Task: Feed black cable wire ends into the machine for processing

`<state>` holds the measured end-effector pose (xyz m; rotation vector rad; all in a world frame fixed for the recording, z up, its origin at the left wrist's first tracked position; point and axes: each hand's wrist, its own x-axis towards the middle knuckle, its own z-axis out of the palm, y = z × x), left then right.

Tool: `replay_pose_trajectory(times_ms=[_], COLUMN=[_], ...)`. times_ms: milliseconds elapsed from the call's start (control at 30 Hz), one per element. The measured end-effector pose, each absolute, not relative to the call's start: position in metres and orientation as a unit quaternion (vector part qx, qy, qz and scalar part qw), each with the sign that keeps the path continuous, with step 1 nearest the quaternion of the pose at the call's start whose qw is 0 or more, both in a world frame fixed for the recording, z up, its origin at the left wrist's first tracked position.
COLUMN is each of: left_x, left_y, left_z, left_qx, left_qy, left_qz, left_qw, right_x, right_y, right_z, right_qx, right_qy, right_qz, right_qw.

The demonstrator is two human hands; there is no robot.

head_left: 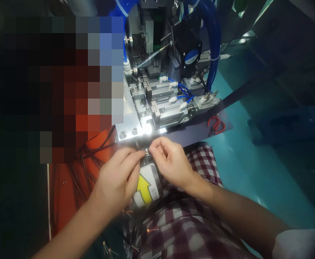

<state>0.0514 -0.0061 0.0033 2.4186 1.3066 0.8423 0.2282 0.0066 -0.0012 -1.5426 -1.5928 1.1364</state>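
Small metal piece point(147, 153) sits right between the two sets of fingertips, just on the person's side of the bright metal plate point(129, 124). Left hand point(117, 171) comes in from its left, right hand point(172, 160) from its right, tips slightly further toward the machine. Both are just beside the piece; no clear winner on which is nearer. Too small to read its long axis.

Grip state: fingers of each hand are bunched in what looks like a pinch. Can't tell if either grip actually has the piece between its tips, or whether they only touch it. Left thumb tip doesn't read clearly.

Around it: dark block point(145, 163) directly on the near side, then the yellow-arrow label point(147, 187), its left part behind the left hand, arrow pointing up toward the fingertips. Far side: plate edge with two bolts, glare on it, then the pneumatic cylinders point(170, 113) with blue tubes point(183, 88). Plate and block look like the tight spots; the hands themselves cover most of the sightline.

Off to the sides: black cables point(85, 169) over an orange surface point(65, 196) at left, red-handled pliers point(216, 126) at right, well apart from both hands. Checked cloth point(190, 219) nearest the wearer.
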Motion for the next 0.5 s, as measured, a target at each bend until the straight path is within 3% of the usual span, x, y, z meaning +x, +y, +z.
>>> replay_pose_trajectory(times_ms=[300, 500], left_x=[0.051, 0.051], left_y=[-0.005, -0.005], left_z=[0.005, 0.004], left_qx=[0.834, 0.833], left_qy=[0.452, 0.453], left_qz=[0.290, 0.290], left_qw=[0.129, 0.130], right_x=[0.229, 0.229], right_y=[0.007, 0.014], right_z=[-0.002, 0.015], right_qx=[-0.605, -0.635], right_qy=[-0.612, -0.622], right_qz=[0.416, 0.402], right_qw=[0.293, 0.218])
